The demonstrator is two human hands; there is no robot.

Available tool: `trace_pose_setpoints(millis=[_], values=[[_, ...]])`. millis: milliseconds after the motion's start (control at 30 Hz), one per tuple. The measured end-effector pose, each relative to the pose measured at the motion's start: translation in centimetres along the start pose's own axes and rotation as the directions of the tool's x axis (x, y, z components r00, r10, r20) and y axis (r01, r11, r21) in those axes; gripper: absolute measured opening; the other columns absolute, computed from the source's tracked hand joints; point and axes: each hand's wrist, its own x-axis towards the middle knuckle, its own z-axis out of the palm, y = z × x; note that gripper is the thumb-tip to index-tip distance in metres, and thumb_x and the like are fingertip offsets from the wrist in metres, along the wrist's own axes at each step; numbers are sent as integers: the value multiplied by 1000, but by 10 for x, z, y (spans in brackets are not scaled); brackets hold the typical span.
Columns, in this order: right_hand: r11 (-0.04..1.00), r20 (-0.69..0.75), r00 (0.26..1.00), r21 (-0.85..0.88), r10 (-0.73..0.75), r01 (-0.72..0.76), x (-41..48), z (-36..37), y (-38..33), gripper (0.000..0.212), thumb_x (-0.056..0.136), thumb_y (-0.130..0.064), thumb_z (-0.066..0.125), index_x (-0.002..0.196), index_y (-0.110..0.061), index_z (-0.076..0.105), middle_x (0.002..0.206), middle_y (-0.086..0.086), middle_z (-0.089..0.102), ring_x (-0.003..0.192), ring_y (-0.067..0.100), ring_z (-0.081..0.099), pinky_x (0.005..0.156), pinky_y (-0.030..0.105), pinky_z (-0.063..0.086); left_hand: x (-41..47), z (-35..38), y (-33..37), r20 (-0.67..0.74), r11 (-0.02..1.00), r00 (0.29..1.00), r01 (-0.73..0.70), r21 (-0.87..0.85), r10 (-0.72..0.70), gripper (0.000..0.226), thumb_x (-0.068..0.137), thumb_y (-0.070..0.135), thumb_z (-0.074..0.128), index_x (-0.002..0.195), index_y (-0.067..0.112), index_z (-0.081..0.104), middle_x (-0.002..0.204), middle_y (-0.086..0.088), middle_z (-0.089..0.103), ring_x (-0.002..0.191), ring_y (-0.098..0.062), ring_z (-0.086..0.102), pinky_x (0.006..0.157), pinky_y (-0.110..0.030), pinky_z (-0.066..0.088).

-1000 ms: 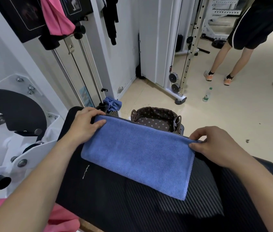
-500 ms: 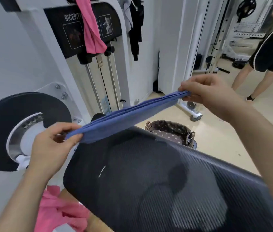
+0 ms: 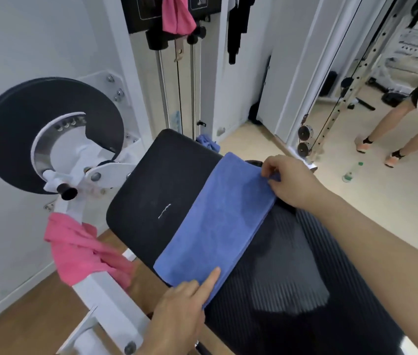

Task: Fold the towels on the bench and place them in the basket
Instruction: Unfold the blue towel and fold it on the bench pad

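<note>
**Towel lies as a long strip, one hand at each end**

The blue towel [image 3: 218, 224] rests on the black bench [image 3: 151, 190] at centre frame, folded into a long band. Its long axis runs on a diagonal, from lower centre of the frame up toward the upper right. The left hand [image 3: 184, 303] sits at the lower end, fingers closed over that short edge with the forefinger stretched flat on the cloth. The right hand [image 3: 292, 180] is at the upper end, thumb and fingers pinched on the far corner.

With a hand on each short edge, the next fold looks likeliest to go across the strip's length: one end carried along the diagonal onto the other. Either hand is placed for it.

The basket is not in view here. A pink towel [image 3: 84, 252] hangs on the white machine frame [image 3: 105, 301] at lower left, well apart from both hands; another pink cloth [image 3: 177, 14] hangs at top centre.
</note>
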Motion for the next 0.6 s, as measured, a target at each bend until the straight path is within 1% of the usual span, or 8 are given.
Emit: trace_pose_setpoints(millis=[100, 167, 200, 267, 333, 433, 533, 600], values=[[991, 24, 999, -128, -45, 48, -13, -3, -7, 28, 75, 3, 51, 91, -17, 61, 94, 1, 60, 87, 25, 56, 77, 41, 48, -4, 3, 17, 75, 999, 997, -19, 34, 16, 99, 63, 18, 76, 144, 47, 27, 81, 9, 55, 73, -9, 59, 57, -21, 44], [981, 18, 999, -189, -47, 50, -24, -2, -8, 30, 74, 2, 51, 92, -20, 59, 95, -2, 59, 89, 25, 57, 77, 42, 48, -10, 11, 19, 162, 1000, 987, 1, -26, 3, 93, 85, 18, 54, 145, 52, -9, 103, 8, 50, 95, -13, 54, 69, -25, 38], [973, 18, 999, -228, -42, 45, -30, 0, -8, 31, 74, 2, 50, 94, -21, 59, 96, -2, 59, 90, 26, 58, 77, 42, 47, -12, 11, 17, 236, 996, 972, 41, -78, -22, 90, 88, 20, 48, 144, 54, -14, 107, 9, 47, 99, -13, 52, 70, -25, 36], [947, 13, 1000, -322, 2, 2, -43, 5, -8, 35, 75, 2, 50, 99, -22, 59, 100, -3, 59, 94, 26, 57, 80, 39, 41, -15, 10, 11, 294, 983, 956, 60, -175, -6, 81, 88, 28, 47, 144, 57, -4, 107, 13, 48, 97, -9, 51, 69, -22, 37], [904, -67, 997, -424, 34, -60, -55, 10, -9, 40, 74, 3, 53, 104, -22, 62, 108, -1, 61, 105, 27, 52, 83, 41, 33, -17, 3, 6, 320, 961, 946, 49, -272, 42, 66, 87, 36, 49, 145, 51, 20, 104, 16, 51, 96, -3, 51, 75, -22, 43], [906, -182, 981, -423, -73, -11, -70, 29, -31, 38, 69, 5, 62, 104, -8, 67, 117, 13, 62, 115, 39, 52, 86, 50, 41, -9, -2, 1, -4, 970, 999, -36, -240, 36, 40, 91, 38, 46, 130, 35, 55, 114, 18, 54, 105, 1, 48, 90, -21, 46], [897, -49, 966, -385, -253, 216, -86, 71, -60, 40, 76, -4, 64, 116, -5, 66, 130, 19, 59, 125, 39, 51, 93, 50, 49, 24, -2, 2, -329, 981, 942, -116, -157, 59, 42, 96, 30, 48, 133, 14, 57, 137, 0, 52, 127, -15, 46, 106, -26, 38], [857, 87, 965, -447, -246, 259, -94, 94, -67, 48, 89, -21, 56, 135, -9, 54, 146, 11, 46, 138, 31, 38, 105, 49, 40, 45, 1, 0, -295, 993, 953, -98, -68, 74, 55, 95, 36, 48, 143, 10, 45, 152, -7, 39, 142, -23, 32, 115, -37, 30]])
